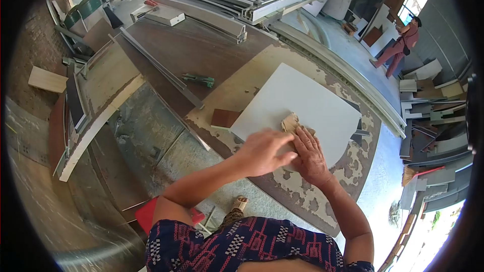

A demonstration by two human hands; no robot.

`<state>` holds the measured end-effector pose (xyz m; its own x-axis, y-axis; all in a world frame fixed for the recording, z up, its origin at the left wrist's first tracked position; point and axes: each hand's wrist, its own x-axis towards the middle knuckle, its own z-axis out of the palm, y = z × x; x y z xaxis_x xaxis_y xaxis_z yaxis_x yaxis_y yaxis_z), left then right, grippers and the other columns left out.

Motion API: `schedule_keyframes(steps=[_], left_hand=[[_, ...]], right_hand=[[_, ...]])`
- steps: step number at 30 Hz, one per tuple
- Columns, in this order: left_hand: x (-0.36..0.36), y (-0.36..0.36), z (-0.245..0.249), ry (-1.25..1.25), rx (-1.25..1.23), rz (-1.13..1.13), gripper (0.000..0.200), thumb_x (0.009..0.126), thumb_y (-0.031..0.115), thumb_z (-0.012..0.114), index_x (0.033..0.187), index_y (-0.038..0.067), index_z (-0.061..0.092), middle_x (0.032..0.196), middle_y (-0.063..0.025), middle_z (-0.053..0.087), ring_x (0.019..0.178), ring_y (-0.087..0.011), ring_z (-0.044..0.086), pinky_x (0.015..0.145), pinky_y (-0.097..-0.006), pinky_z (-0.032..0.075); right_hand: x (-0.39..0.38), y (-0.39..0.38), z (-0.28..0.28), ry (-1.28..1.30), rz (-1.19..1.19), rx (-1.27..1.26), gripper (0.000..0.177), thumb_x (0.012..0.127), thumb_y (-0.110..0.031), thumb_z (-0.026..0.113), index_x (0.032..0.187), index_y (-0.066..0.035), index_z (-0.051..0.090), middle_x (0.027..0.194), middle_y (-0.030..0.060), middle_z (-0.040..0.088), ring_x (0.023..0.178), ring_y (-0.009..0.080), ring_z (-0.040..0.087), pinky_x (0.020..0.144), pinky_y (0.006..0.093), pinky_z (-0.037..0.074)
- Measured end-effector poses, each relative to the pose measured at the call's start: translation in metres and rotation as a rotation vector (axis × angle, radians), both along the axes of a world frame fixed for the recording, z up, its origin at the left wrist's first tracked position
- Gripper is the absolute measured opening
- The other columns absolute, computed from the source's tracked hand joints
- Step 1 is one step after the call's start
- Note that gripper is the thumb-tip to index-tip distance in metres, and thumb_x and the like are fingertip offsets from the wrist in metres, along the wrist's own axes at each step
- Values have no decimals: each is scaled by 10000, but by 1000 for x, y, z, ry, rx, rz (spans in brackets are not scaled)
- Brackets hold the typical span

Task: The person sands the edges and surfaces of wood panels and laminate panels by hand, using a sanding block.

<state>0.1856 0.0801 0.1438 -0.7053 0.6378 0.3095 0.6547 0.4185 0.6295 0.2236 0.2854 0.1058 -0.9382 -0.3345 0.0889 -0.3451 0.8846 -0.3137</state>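
Note:
A smooth white panel [297, 95] lies at an angle on a worn workbench with peeling patches [348, 176]. Toward its near side, my right hand [310, 156] is laid over a crumpled tan rag [291, 122], fingers together and pressing it onto the white surface. Part of the rag is covered by that hand. My left hand [264, 151] hovers just left of it, slightly blurred, with thumb and fingers apart and nothing held. A small dark brown block [225, 118] sits by the panel's left corner.
A green-handled tool [199, 79] and long metal strips [161, 68] lie on the bench's left part. Aluminium profiles [196, 15] cross its far side. A red stool [146, 215] stands below left. A person [401, 45] is at the far right, beside leaning boards.

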Motion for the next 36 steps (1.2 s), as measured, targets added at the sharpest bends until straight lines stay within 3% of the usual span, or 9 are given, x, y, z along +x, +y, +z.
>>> schedule_keyframes(steps=[2,14,17,19,22,25,30,33,36], left_hand=[[-2,-24,-8,315,44,191,419,786,302,667,1077,14,581,1004,-160,615,886,-333,586,790,-399,462],[35,-146,-66,-223,18,588,726,784,336,673,1363,56,337,1004,-156,631,923,-296,606,830,-372,462],[-33,-188,17,-446,7,695,853,761,340,694,1409,57,216,1028,-146,639,940,-239,623,838,-362,475],[-111,-242,26,-14,6,799,937,745,347,700,1416,7,142,1038,-149,638,923,-261,629,849,-348,475],[-159,-285,134,-119,41,1164,911,705,327,709,1401,9,216,867,-134,625,730,-159,606,506,-282,492],[-162,-310,172,115,490,1140,811,756,369,672,1369,25,268,1019,-112,614,846,-188,601,628,-329,510],[-82,-202,62,-221,680,352,609,762,212,657,1309,105,412,924,-38,596,746,-128,580,600,-218,465],[-33,-137,-8,-368,-71,458,729,762,365,707,1359,108,376,1161,-155,582,956,-214,604,808,-356,491],[-17,-111,-70,-564,135,363,701,804,317,669,1383,124,325,1029,-106,610,826,-158,603,717,-292,499]], right_hand=[[-6,11,5,-38,8,74,614,833,-236,586,1377,-99,336,1440,127,286,1357,282,211,1093,453,172],[-76,151,-35,195,-671,70,472,800,-145,568,1262,-114,478,1252,146,476,1154,357,404,980,459,334],[-77,158,-35,210,-652,75,475,796,-123,564,1264,-108,481,1217,138,495,1120,355,414,960,452,353],[-75,155,-27,195,-616,80,468,794,-122,563,1257,-117,493,1183,135,510,1101,353,426,949,450,362],[-77,155,-30,234,-588,168,456,791,-105,547,1242,-156,517,1123,131,536,1044,357,467,918,450,386],[-83,151,-30,257,-605,256,453,795,-110,525,1240,-188,517,1117,145,540,1032,358,486,899,451,397],[-82,132,-16,252,-650,240,445,798,-101,466,1218,-237,526,997,176,557,987,360,503,860,470,401],[-83,130,-16,305,-612,267,487,741,-39,498,1201,-192,535,1022,167,543,995,351,482,843,432,415],[-87,122,-14,332,-575,199,424,734,-38,534,1131,-175,594,1012,155,541,956,337,500,815,405,435]])
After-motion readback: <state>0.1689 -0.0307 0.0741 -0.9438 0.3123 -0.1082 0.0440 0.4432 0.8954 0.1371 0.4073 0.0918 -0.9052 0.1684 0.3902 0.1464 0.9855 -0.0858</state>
